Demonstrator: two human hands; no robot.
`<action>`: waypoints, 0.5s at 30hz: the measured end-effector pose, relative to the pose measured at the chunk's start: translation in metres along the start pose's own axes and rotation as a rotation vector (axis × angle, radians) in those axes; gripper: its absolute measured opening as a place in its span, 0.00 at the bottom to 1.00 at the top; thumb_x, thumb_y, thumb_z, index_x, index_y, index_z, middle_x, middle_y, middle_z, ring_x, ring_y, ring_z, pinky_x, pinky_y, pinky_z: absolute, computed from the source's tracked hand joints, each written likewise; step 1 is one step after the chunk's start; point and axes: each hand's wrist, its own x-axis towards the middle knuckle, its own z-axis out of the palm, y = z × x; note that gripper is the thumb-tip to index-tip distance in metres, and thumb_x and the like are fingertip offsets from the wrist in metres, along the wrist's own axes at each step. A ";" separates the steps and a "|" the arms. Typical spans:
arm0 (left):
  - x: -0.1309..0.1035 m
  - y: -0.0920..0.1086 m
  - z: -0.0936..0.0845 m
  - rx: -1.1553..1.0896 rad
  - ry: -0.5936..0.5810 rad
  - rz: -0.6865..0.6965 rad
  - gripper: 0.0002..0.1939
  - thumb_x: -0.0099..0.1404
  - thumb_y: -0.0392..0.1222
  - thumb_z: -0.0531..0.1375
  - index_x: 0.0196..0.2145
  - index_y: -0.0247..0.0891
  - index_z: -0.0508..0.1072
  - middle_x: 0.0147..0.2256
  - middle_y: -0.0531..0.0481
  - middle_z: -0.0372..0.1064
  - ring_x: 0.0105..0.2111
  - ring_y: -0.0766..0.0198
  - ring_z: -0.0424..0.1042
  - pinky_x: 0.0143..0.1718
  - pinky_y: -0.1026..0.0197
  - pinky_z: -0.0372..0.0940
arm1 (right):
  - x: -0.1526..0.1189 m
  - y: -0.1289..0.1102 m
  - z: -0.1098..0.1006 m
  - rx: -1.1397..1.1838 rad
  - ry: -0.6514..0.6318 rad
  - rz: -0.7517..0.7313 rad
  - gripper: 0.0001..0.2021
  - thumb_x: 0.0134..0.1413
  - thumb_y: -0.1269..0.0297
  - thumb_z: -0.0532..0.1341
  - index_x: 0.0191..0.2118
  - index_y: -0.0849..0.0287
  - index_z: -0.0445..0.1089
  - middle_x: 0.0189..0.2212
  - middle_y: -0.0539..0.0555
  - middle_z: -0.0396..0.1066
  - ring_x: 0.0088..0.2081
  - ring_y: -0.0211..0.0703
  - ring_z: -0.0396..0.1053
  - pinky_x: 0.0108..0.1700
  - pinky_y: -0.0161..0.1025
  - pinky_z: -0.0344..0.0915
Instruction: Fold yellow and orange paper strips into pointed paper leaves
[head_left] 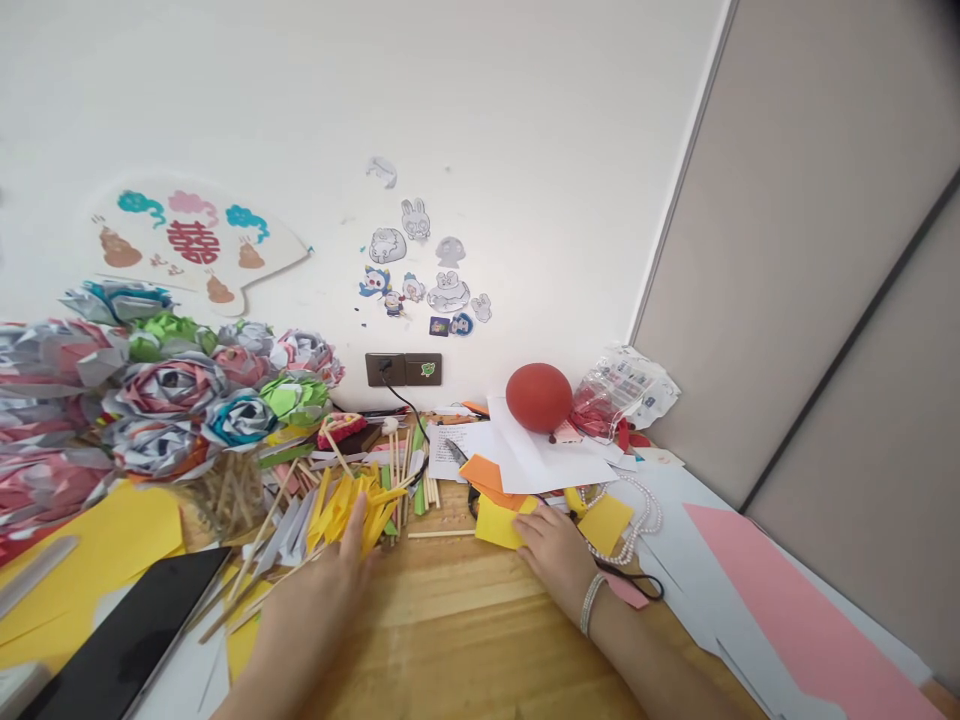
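My left hand (341,565) is at the near side of a heap of folded yellow paper pieces (337,510), its index finger stretched out against them. Whether it grips any of them cannot be made out. My right hand (559,550), wearing a bracelet, lies with fingers spread on a yellow paper square (495,524) on the wooden table (450,640). Orange paper (489,478) touches the far side of that square. A thin wooden stick (441,534) lies between the hands, its right end by the yellow square.
Paper flowers (172,390) crowd the left, behind a black tablet (135,640). A red balloon (538,397) stands at the back on white sheets (559,467). A pearl string (651,510), pink paper (780,600) and a dark cord (645,577) lie right.
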 end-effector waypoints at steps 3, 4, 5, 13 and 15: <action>-0.007 0.013 -0.002 0.068 -0.157 0.061 0.25 0.66 0.33 0.46 0.61 0.30 0.52 0.27 0.42 0.73 0.26 0.53 0.75 0.23 0.60 0.64 | -0.001 0.000 0.004 -0.029 0.025 -0.024 0.06 0.55 0.75 0.59 0.29 0.59 0.69 0.28 0.52 0.72 0.32 0.44 0.66 0.42 0.42 0.63; -0.009 0.017 -0.002 0.056 -0.198 0.100 0.26 0.65 0.31 0.46 0.61 0.31 0.54 0.28 0.43 0.73 0.27 0.54 0.75 0.25 0.60 0.64 | -0.001 0.000 0.005 -0.038 0.032 -0.025 0.09 0.56 0.76 0.58 0.26 0.59 0.68 0.25 0.51 0.71 0.31 0.43 0.65 0.41 0.41 0.63; -0.011 0.021 -0.002 0.037 -0.226 0.134 0.26 0.64 0.30 0.46 0.60 0.32 0.55 0.28 0.43 0.74 0.27 0.55 0.75 0.26 0.60 0.65 | -0.001 0.000 0.005 -0.048 0.042 -0.021 0.11 0.56 0.77 0.56 0.25 0.60 0.67 0.23 0.51 0.69 0.30 0.43 0.64 0.41 0.41 0.62; -0.021 0.033 0.008 -0.094 -0.247 0.343 0.21 0.62 0.28 0.46 0.51 0.36 0.66 0.34 0.44 0.75 0.33 0.58 0.75 0.35 0.58 0.67 | -0.003 0.000 -0.001 -0.072 0.103 0.023 0.15 0.60 0.79 0.49 0.27 0.61 0.67 0.24 0.53 0.67 0.29 0.43 0.63 0.34 0.38 0.60; -0.022 0.033 0.011 -0.103 -0.224 0.367 0.20 0.62 0.28 0.46 0.48 0.36 0.68 0.34 0.44 0.74 0.33 0.57 0.74 0.35 0.58 0.67 | -0.004 -0.002 -0.004 -0.065 0.107 0.026 0.15 0.62 0.77 0.49 0.28 0.61 0.67 0.26 0.53 0.67 0.31 0.42 0.63 0.35 0.38 0.60</action>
